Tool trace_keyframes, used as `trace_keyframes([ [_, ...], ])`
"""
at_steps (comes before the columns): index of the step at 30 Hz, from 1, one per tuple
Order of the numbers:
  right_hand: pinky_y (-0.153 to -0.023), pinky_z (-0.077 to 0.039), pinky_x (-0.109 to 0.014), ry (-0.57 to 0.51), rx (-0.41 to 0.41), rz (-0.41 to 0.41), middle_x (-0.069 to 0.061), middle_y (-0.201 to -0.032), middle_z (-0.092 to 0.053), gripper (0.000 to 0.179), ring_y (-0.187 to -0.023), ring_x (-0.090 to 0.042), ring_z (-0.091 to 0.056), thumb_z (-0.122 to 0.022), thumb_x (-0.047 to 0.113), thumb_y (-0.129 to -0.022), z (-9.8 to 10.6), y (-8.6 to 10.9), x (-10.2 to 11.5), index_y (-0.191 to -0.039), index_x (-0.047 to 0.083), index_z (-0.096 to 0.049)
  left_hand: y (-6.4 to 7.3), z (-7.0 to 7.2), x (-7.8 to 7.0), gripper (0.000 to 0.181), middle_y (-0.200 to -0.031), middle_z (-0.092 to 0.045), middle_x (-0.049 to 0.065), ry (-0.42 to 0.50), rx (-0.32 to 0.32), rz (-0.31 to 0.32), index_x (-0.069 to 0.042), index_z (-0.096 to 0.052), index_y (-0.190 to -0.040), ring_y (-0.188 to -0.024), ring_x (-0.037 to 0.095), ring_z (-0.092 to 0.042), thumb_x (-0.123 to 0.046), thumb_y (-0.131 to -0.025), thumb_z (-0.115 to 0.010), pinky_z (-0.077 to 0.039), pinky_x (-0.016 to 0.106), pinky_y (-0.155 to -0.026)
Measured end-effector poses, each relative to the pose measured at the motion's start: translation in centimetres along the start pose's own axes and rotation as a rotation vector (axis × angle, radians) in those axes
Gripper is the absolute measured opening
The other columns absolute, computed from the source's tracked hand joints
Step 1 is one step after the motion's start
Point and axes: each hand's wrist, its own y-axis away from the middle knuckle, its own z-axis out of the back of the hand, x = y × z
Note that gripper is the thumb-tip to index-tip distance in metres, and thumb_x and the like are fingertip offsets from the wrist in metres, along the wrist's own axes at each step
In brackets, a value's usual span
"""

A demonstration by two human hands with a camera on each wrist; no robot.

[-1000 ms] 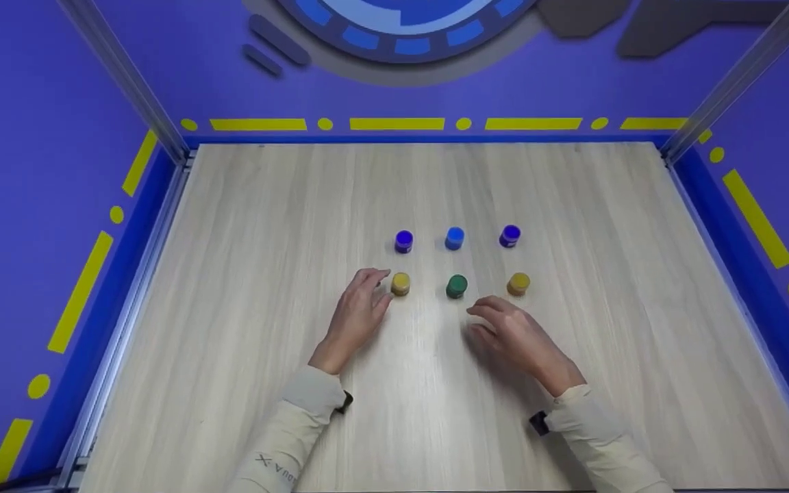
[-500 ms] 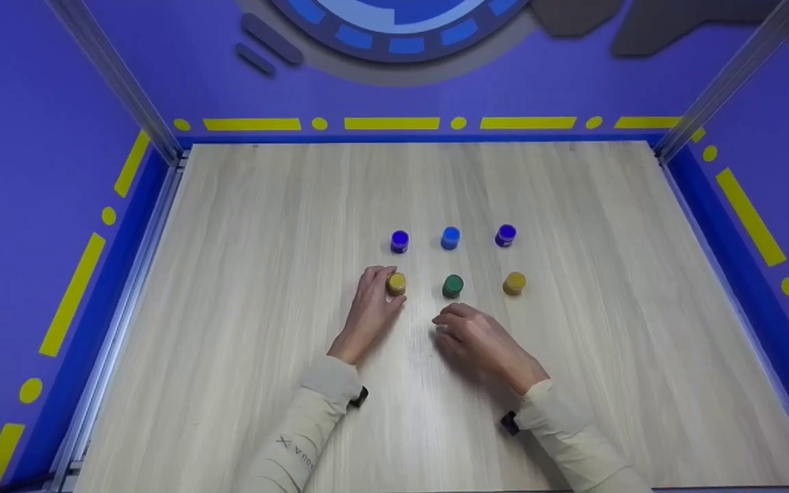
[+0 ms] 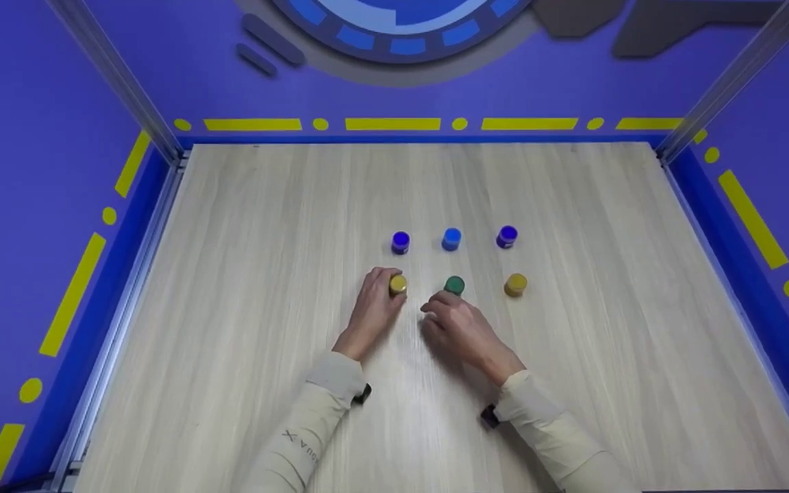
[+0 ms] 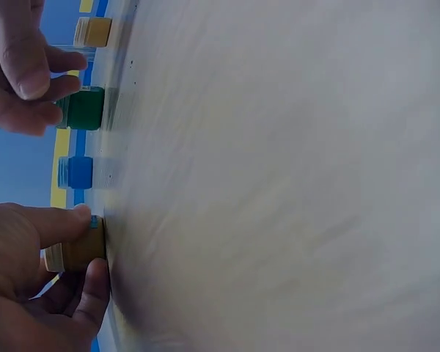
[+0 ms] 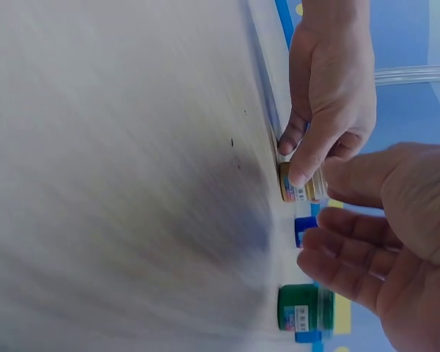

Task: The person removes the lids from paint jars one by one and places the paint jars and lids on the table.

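Observation:
My left hand (image 3: 371, 308) holds a small yellow paint jar (image 3: 398, 283) between thumb and fingers. The jar (image 4: 86, 246) stands upright on the table in the left wrist view, and its label faces the right wrist camera. My right hand (image 3: 464, 329) hovers just in front of a small green jar (image 3: 455, 283), its fingers loosely bent with nothing between them. It covers the near side of that jar in the head view. In the right wrist view, the green jar (image 5: 297, 299) shows a label and a lid, below the fingers.
Another yellow jar (image 3: 516, 284) stands to the right of the green one. Behind them is a row with a purple jar (image 3: 401, 242), a blue jar (image 3: 451, 239) and a second purple jar (image 3: 507, 236). Blue walls (image 3: 394, 103) enclose the wooden table (image 3: 264, 205) at the back and sides.
My left hand has moved right onto the yellow jar and taken hold of it. My right hand has shifted left, from the green jar's right side to its front.

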Motion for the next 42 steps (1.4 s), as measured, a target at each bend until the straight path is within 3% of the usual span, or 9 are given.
trace_keyframes([
  [6, -0.087, -0.057, -0.04, -0.049, -0.027, -0.095, -0.009, -0.106, -0.068, 0.013, -0.096, -0.024, -0.069, -0.069, 0.005, -0.095, -0.2, -0.4, 0.2, -0.107, 0.0, -0.073, 0.7, 0.2, -0.3, 0.038, -0.117, -0.062, 0.015, -0.037, 0.02, -0.02, 0.003, -0.063, -0.123, -0.113, 0.03, -0.058, -0.004, -0.088, -0.077, -0.046, 0.042, -0.102],
  [11, -0.087, -0.057, -0.041, -0.043, -0.029, -0.122, -0.01, -0.107, -0.067, 0.015, -0.097, -0.025, -0.069, -0.07, 0.007, -0.096, -0.5, -0.5, 0.2, -0.109, 0.0, -0.072, 1.4, 0.1, -0.4, 0.038, -0.115, -0.063, 0.014, -0.037, 0.025, -0.059, 0.002, -0.064, -0.122, -0.11, 0.03, -0.059, -0.005, -0.087, -0.077, -0.047, 0.041, -0.1],
  [17, -0.088, -0.056, -0.043, -0.055, -0.032, -0.119, -0.012, -0.109, -0.066, 0.018, -0.099, -0.028, -0.068, -0.07, 0.006, -0.096, -0.7, -0.6, 0.2, -0.112, -0.002, -0.071, 2.5, 0.0, -0.6, 0.035, -0.112, -0.064, 0.013, -0.043, 0.041, -0.124, 0.001, -0.064, -0.12, -0.107, 0.028, -0.06, -0.004, -0.088, -0.077, -0.049, 0.04, -0.097],
  [26, -0.085, -0.057, -0.04, -0.068, -0.018, -0.118, -0.01, -0.108, -0.067, 0.016, -0.097, -0.025, -0.069, -0.073, 0.009, -0.096, -0.7, -0.5, 0.7, -0.11, 0.001, -0.072, 3.9, 0.3, -1.0, 0.033, -0.112, -0.064, 0.011, -0.035, 0.128, -0.18, 0.001, -0.065, -0.119, -0.108, 0.026, -0.06, -0.006, -0.089, -0.078, -0.049, 0.037, -0.096],
  [36, -0.074, -0.057, -0.037, -0.041, 0.024, -0.068, -0.006, -0.099, -0.068, 0.026, -0.085, -0.018, -0.065, -0.08, 0.025, -0.091, -0.9, -0.2, 1.8, -0.106, 0.004, -0.075, 5.3, 0.9, -0.9, 0.036, -0.109, -0.063, 0.009, -0.046, 0.206, -0.286, -0.001, -0.064, -0.121, -0.101, 0.02, -0.057, 0.002, -0.087, -0.074, -0.05, 0.033, -0.089],
  [42, -0.067, -0.053, -0.03, -0.009, 0.036, -0.046, -0.001, -0.092, -0.064, 0.028, -0.076, -0.011, -0.058, -0.082, 0.028, -0.09, -1.4, 0.0, 2.6, -0.105, 0.006, -0.074, 6.2, 1.1, -0.9, 0.044, -0.121, -0.064, 0.008, -0.051, 0.248, -0.279, 0.0, -0.06, -0.13, -0.114, 0.02, -0.058, 0.004, -0.087, -0.069, -0.048, 0.033, -0.099],
])
